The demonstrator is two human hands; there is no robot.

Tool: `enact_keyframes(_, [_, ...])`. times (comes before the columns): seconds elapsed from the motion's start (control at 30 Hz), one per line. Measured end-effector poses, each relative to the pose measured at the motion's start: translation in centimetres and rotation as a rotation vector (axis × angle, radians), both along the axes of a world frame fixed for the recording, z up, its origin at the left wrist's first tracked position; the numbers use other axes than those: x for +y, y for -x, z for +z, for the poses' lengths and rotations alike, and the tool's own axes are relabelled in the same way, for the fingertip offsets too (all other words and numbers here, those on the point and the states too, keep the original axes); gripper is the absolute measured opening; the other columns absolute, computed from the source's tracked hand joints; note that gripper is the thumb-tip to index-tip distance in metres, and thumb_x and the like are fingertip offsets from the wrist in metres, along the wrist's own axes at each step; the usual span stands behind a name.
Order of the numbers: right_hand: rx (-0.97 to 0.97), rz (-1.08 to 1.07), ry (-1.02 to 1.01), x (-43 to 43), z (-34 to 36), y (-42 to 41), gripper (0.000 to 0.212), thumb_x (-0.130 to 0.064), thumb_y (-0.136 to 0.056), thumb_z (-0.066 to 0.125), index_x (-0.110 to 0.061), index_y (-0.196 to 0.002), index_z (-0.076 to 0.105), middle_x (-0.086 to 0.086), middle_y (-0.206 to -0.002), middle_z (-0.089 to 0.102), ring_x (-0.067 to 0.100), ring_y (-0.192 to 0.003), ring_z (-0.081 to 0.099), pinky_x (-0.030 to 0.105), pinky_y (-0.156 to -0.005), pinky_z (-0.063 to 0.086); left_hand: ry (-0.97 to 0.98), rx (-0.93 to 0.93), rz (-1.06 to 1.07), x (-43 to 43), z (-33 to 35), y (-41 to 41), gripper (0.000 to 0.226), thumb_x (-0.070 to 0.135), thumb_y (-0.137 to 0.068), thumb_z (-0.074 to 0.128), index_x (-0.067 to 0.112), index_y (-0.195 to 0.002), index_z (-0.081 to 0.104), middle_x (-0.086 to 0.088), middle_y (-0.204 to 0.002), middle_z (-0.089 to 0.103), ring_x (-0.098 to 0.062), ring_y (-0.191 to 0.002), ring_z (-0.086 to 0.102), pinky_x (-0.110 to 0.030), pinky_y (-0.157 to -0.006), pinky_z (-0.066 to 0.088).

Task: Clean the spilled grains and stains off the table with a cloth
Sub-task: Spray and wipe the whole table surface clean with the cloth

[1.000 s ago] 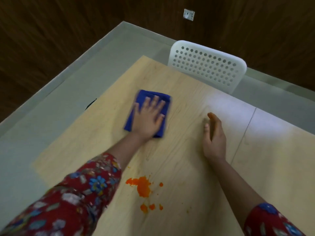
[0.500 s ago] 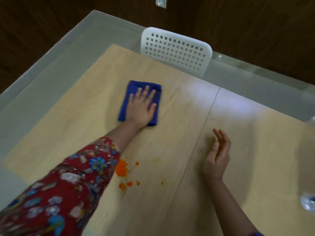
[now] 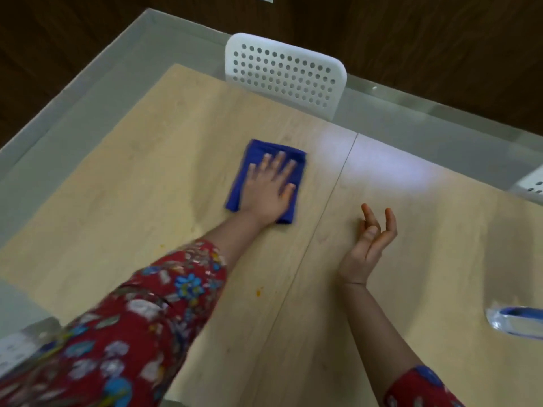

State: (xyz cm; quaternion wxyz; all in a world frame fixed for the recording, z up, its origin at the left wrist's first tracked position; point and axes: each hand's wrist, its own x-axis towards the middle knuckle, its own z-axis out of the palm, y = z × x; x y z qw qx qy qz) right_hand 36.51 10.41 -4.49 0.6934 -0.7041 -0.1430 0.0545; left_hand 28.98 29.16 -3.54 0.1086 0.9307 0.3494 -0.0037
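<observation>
While the left hand (image 3: 269,188) lies flat with its fingers straight and slightly spread, it presses down on the folded blue cloth (image 3: 260,148), which sits on the pale wooden table (image 3: 132,195) just left of the seam (image 3: 323,207) that runs across the tabletop. The cloth shows beyond the fingertips and along both sides of the hand; the heel of the palm covers its near edge. The hand and cloth are blurred.

To the right of the seam, the right hand (image 3: 367,248) is turned palm-up with the fingers relaxed and loosely parted, holding nothing. Whether it touches the table is not clear.

Two small orange specks remain on the wood: one (image 3: 258,292) near the left forearm, another (image 3: 162,246) farther left. The red floral sleeve (image 3: 132,333) fills the lower left corner of the head view.

At the table's far edge stands a white perforated chair (image 3: 285,74), and part of a second white chair (image 3: 531,186) shows at the right edge. A clear, blurred object with a blue band (image 3: 514,321) lies on the table at the lower right; what it is cannot be told.
</observation>
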Motion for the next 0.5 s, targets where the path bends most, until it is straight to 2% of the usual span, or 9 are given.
enact_keyframes(0.07, [0.144,-0.007,-0.114,0.0,0.3,-0.4,0.042,-0.033,-0.100,0.027,-0.013,-0.137,0.031,0.019,-0.132,0.057,0.018,-0.126,0.052,0.029,-0.110,0.035,0.016,-0.039,-0.134,-5.9,-0.3,-1.9,0.058,0.047,-0.098,0.023,0.032,-0.153,0.021,0.004,-0.163,0.012,-0.022,-0.150,0.010,-0.044,-0.119,0.003])
enact_keyframes(0.13, [0.270,0.020,-0.187,0.1,0.6,-0.8,0.041,-0.032,-0.098,0.026,-0.012,-0.132,0.036,0.023,-0.133,0.054,0.020,-0.122,0.053,0.027,-0.108,0.038,0.037,-0.055,-0.208,-11.6,-0.2,-0.2,0.058,0.046,-0.097,0.022,0.031,-0.153,0.024,0.005,-0.162,0.014,-0.020,-0.150,0.010,-0.042,-0.120,0.002])
enact_keyframes(0.23, [0.243,0.104,-0.091,-0.5,0.7,-0.9,0.039,-0.033,-0.098,0.027,-0.013,-0.129,0.041,0.015,-0.131,0.055,0.017,-0.124,0.051,0.031,-0.112,0.034,0.054,-0.070,-0.252,-14.6,-0.3,6.1,0.056,0.045,-0.098,0.029,0.032,-0.153,0.024,0.008,-0.162,0.014,-0.017,-0.150,0.010,-0.041,-0.120,0.006])
enact_keyframes(0.3, [0.196,0.176,-0.005,-0.6,0.7,-0.6,0.039,-0.034,-0.098,0.028,-0.016,-0.130,0.043,0.006,-0.131,0.058,0.013,-0.126,0.051,0.029,-0.112,0.033,0.010,-0.044,-0.197,-12.6,-0.6,9.9,0.057,0.046,-0.098,0.030,0.033,-0.153,0.024,0.008,-0.162,0.014,-0.016,-0.149,0.012,-0.043,-0.120,0.011])
enact_keyframes(0.37, [0.165,0.247,0.059,-0.8,1.0,-0.2,0.037,-0.034,-0.099,0.029,-0.020,-0.130,0.045,0.000,-0.130,0.059,0.007,-0.125,0.051,0.022,-0.109,0.035,-0.004,0.008,-0.057,-9.9,-0.6,10.9,0.057,0.047,-0.099,0.026,0.033,-0.154,0.018,0.009,-0.163,0.009,-0.016,-0.150,0.008,-0.043,-0.121,0.010])
enact_keyframes(0.43, [0.117,0.300,0.113,-0.8,1.2,-0.2,0.037,-0.033,-0.100,0.029,-0.021,-0.131,0.046,-0.001,-0.131,0.059,0.004,-0.124,0.051,0.016,-0.106,0.036,0.000,0.014,0.133,-8.6,-0.3,8.7,0.058,0.047,-0.101,0.022,0.032,-0.155,0.010,0.007,-0.163,0.001,-0.018,-0.150,0.002,-0.043,-0.121,0.004])
enact_keyframes(0.5, [0.088,0.331,0.145,-0.9,1.1,-0.2,0.040,-0.032,-0.100,0.030,-0.016,-0.132,0.047,0.002,-0.132,0.059,0.006,-0.123,0.052,0.016,-0.104,0.037,0.028,0.006,0.188,-10.2,0.0,5.3,0.059,0.047,-0.099,0.018,0.030,-0.155,0.008,0.004,-0.163,-0.001,-0.021,-0.150,0.001,-0.044,-0.121,0.002])
